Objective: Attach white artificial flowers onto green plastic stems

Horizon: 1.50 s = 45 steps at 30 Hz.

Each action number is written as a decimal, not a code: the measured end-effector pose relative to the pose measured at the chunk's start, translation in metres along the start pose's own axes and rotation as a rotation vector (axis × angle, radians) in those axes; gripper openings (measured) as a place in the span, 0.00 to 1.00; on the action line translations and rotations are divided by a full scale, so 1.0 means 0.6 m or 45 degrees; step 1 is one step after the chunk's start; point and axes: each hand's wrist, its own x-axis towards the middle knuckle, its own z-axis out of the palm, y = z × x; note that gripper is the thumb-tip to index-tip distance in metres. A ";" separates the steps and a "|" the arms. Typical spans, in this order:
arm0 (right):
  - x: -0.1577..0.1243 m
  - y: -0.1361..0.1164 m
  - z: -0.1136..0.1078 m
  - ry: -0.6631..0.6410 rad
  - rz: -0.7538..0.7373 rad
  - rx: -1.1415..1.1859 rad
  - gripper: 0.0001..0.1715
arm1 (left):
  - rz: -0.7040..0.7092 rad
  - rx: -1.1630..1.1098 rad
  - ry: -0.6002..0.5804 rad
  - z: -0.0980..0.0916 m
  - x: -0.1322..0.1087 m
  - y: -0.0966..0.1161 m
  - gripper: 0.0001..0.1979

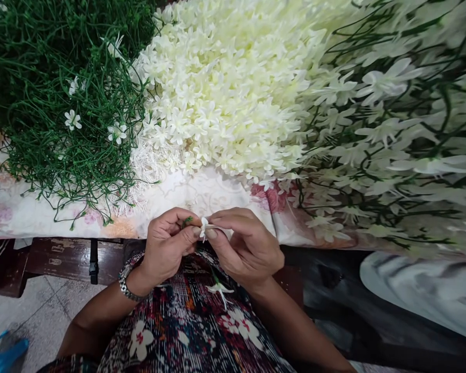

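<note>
My left hand (171, 238) is closed, thumb against forefinger, on a green plastic stem (187, 221) whose tip shows above the fingers. A small white artificial flower (204, 228) sits where the fingertips of both hands meet. My right hand (244, 243) pinches at this flower, with thin pale strands along its fingers. Below the hands a second white flower (219, 290) hangs over the lap; whether it belongs to the same stem I cannot tell. Past the hands lie a heap of loose white blossoms (233, 93) and a pile of white stamens (151, 160).
A big tangle of green stems (62, 103) covers the table's left side, with several white flowers on it. At the right, finished-looking white flowers on stems (388, 134) spread to the edge. A patterned cloth (213, 189) covers the table. Something blue (3, 352) is on the floor.
</note>
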 end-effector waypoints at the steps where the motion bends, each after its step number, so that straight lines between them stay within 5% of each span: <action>1: -0.001 0.001 0.001 0.000 -0.024 0.011 0.19 | -0.014 -0.045 -0.006 0.001 0.000 0.001 0.05; 10: 0.000 0.002 -0.006 -0.136 -0.020 0.049 0.16 | -0.086 -0.096 -0.014 -0.002 -0.004 0.003 0.07; 20: 0.012 -0.005 -0.018 -0.390 0.107 0.010 0.15 | 0.197 0.417 0.004 -0.019 -0.010 -0.003 0.05; 27: 0.010 -0.006 -0.024 -0.274 0.267 0.126 0.07 | 0.165 0.363 -0.112 -0.022 -0.019 0.004 0.10; 32: 0.025 -0.017 -0.032 -0.272 0.433 0.303 0.04 | 0.270 0.637 -0.128 -0.021 -0.024 0.006 0.09; 45: 0.023 -0.020 -0.030 -0.348 0.124 0.020 0.09 | 0.662 1.211 -0.214 -0.016 -0.022 0.015 0.08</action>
